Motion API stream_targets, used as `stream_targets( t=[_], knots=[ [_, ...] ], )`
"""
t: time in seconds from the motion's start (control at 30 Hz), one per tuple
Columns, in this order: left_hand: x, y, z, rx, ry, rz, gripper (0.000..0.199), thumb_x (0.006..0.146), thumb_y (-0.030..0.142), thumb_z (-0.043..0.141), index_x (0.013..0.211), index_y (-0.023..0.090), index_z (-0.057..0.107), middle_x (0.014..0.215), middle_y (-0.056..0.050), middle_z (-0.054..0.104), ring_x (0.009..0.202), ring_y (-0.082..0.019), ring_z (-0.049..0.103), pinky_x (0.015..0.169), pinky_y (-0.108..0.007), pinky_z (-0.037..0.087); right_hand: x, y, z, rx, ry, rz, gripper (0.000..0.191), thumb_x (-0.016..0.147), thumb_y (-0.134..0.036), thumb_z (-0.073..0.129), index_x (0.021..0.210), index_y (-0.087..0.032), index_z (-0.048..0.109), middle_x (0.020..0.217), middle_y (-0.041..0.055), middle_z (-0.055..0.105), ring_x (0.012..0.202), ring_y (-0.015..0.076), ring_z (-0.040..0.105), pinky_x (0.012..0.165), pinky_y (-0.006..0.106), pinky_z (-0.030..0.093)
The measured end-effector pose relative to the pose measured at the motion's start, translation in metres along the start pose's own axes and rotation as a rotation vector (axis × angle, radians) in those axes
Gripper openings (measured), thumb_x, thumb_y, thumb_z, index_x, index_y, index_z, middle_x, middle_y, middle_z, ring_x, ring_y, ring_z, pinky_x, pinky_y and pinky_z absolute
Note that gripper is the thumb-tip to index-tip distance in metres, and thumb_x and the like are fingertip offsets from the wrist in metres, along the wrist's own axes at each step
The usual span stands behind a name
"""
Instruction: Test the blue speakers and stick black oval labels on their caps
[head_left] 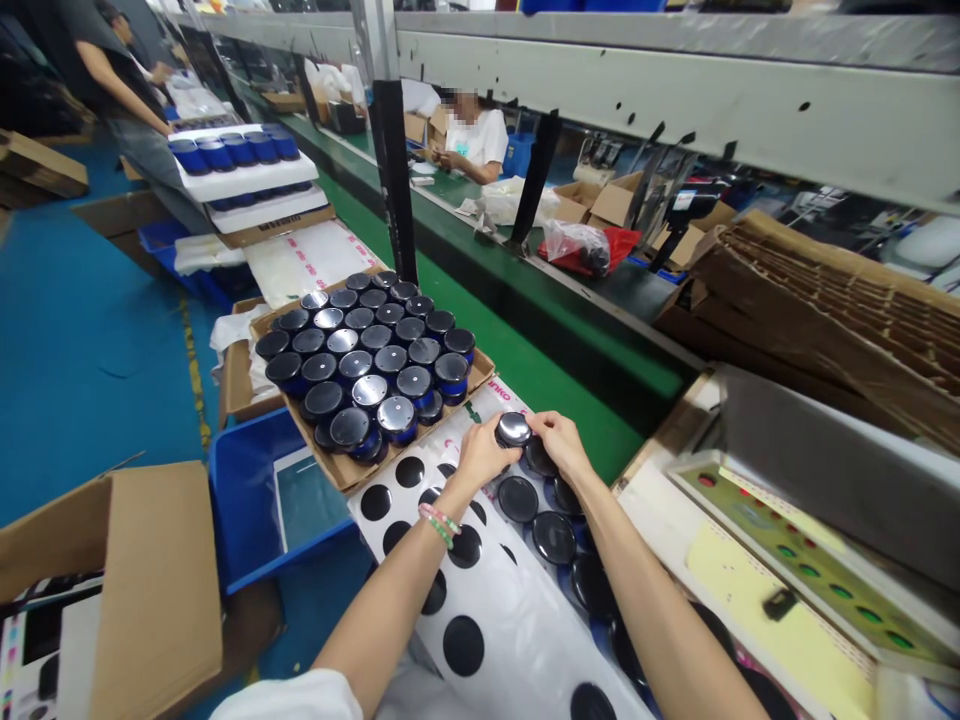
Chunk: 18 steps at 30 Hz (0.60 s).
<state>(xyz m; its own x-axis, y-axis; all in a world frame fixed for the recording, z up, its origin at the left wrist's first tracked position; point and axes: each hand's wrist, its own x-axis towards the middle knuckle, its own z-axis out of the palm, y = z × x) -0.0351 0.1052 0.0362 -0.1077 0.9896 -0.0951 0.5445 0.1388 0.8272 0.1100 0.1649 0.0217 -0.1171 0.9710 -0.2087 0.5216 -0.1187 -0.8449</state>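
Disc (514,428) partly behind left hand (484,452)

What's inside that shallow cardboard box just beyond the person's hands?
The cardboard box holds close rows of round blue pieces with glossy black tops. Along the near edge, more show partly beneath the top ones. Most of the box's floor is covered, so anything deeper stays hidden.

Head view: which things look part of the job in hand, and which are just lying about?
Likely in the job:
glossy black round piece, held by left hand and right hand
white sheet with black discs
black-topped blue containers

Likely just lying about:
red plastic bag
open cardboard box, lower left
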Motion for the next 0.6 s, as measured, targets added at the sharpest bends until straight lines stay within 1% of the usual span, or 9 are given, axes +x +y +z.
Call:
stream_targets(
  t=[0.3, 0.6],
  knots=[
    [0.0004, -0.0007, 0.001, 0.007, -0.005, 0.012, 0.049, 0.064, 0.025, 0.071, 0.111, 0.028, 0.06, 0.091, 0.002, 0.07, 0.091, -0.02, 0.064, 0.079, -0.027, 0.046, 0.0017, 0.0042, 0.0037, -0.161, 0.081, -0.109, 0.027, 0.09, -0.033, 0.055, 0.109, -0.015, 0.057, 0.107, 0.0059, 0.06, 0.09, 0.0175, 0.06, 0.078, 0.038, 0.051],
    [0.0009, 0.0006, -0.0002, 0.014, -0.011, 0.013, 0.047, 0.063, 0.025, 0.072, 0.109, 0.026, 0.06, 0.088, 0.002, 0.07, 0.089, -0.02, 0.064, 0.078, -0.028, 0.046, -0.0009, 0.0048, 0.0091, -0.256, 0.159, -0.201, 0.026, 0.09, -0.033, 0.055, 0.108, -0.015, 0.057, 0.106, 0.0057, 0.06, 0.089, 0.0168, 0.06, 0.077, 0.037, 0.051]
  ],
)
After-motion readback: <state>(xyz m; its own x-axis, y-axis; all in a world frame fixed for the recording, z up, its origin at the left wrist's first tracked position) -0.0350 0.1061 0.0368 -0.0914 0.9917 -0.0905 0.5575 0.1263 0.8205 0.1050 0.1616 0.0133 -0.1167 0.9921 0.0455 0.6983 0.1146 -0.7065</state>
